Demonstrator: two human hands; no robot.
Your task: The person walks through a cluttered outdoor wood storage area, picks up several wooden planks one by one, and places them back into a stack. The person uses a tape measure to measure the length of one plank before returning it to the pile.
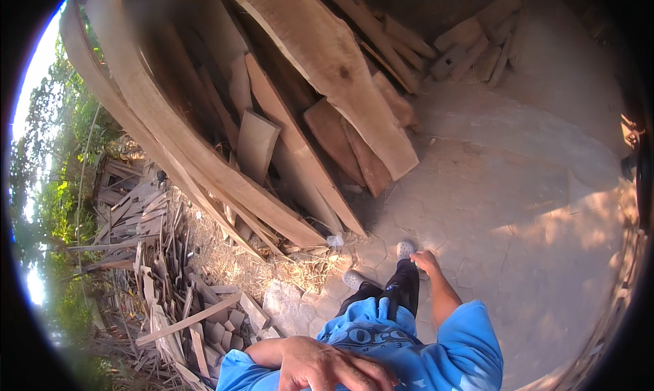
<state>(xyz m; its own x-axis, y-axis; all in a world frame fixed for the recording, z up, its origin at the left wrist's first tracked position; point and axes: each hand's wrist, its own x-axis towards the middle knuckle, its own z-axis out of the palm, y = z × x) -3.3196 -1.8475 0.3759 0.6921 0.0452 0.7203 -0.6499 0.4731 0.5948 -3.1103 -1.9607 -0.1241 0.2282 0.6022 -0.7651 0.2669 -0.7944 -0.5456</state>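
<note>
My left hand (334,368) is raised close in front of my chest, over my blue shirt (402,357). Its fingers stretch out slightly apart and no object shows in it. Lower down, my right hand (425,260) hangs beside my right leg with the fingers curled in, and I see nothing in it. Ahead of me lean long sawn wooden planks (327,64), the nearest ending on the ground beyond my feet. Shorter boards (257,146) stand among them. Neither hand touches the wood.
A heap of scrap wood (197,316) lies at the left, with green foliage (58,221) beyond. More offcuts (477,43) rest at the far right. Paved ground (504,186) stretches to my right. Wood shavings (272,272) litter the ground near the plank ends.
</note>
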